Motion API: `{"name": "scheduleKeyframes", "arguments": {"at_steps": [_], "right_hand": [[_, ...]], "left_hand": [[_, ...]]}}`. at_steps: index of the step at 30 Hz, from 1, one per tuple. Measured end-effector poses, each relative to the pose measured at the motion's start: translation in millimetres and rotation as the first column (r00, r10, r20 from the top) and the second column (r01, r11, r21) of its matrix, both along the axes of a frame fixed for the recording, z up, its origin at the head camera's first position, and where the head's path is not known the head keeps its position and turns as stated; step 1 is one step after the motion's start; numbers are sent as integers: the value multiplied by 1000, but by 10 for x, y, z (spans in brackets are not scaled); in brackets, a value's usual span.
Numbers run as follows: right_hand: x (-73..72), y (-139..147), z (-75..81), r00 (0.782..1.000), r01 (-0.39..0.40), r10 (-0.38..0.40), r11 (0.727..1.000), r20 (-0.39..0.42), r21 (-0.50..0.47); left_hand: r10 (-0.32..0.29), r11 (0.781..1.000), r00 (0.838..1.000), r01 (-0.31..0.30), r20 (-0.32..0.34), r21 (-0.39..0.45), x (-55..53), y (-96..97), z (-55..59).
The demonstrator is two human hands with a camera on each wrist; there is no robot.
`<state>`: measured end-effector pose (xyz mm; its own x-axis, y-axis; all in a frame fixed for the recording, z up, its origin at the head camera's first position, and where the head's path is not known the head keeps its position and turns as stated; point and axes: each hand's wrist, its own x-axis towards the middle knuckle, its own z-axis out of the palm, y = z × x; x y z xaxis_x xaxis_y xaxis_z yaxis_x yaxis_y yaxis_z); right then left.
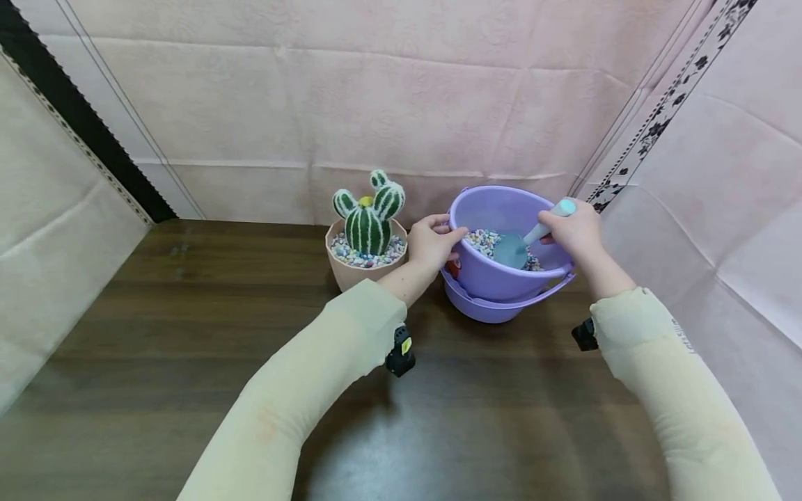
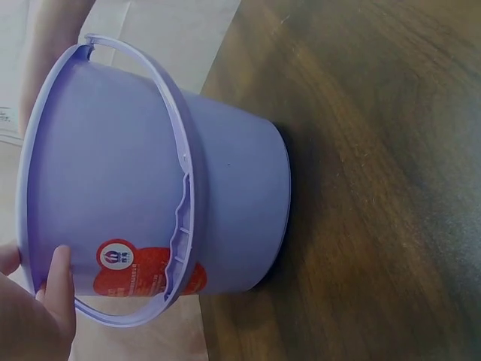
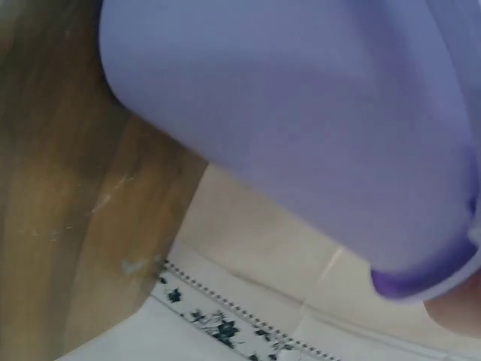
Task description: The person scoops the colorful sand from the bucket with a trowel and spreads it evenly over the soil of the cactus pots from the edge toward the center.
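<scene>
A purple bucket (image 1: pixel 498 280) stands on the table with its handle hanging down at the front. Colourful pebbles (image 1: pixel 482 241) lie inside it. At the bucket's left side my left hand (image 1: pixel 435 243) pinches the rim; the left wrist view shows fingers of this hand (image 2: pixel 34 312) on both sides of the rim, above a red label. My right hand (image 1: pixel 578 226) grips the light blue handle of a small shovel (image 1: pixel 510 250), whose blade dips into the pebbles. In the right wrist view the bucket's wall (image 3: pixel 285 113) fills most of the picture and hides the shovel.
Left of the bucket stands a beige pot (image 1: pixel 352 274) with a knitted green-and-white cactus (image 1: pixel 368 229) and pebbles round it. My left forearm passes close to this pot. Pale cloth (image 1: pixel 401 104) hangs behind the brown wooden table (image 1: pixel 188 313) and along both sides.
</scene>
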<state>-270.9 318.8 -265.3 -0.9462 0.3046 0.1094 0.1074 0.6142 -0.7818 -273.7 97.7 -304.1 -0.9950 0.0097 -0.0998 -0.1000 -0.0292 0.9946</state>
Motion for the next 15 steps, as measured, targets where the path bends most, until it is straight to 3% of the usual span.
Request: {"name": "scheduleKeyframes", "arguments": {"at_steps": [3, 6, 10, 15], "right_hand": [[-4, -58, -4, 999, -43, 42, 999, 9, 28], [8, -93, -12, 997, -70, 70, 997, 31, -12], [29, -114, -25, 997, -66, 69, 991, 17, -115], [38, -150, -12, 997, -73, 67, 963, -34, -260]], "left_hand": [[-4, 1000, 1000, 4, 1, 6, 1, 6, 2], [-4, 1000, 1000, 4, 7, 5, 0, 9, 3], [3, 1000, 1000, -3, 16, -4, -9, 12, 1], [5, 1000, 1000, -5, 20, -3, -27, 8, 4]]}}
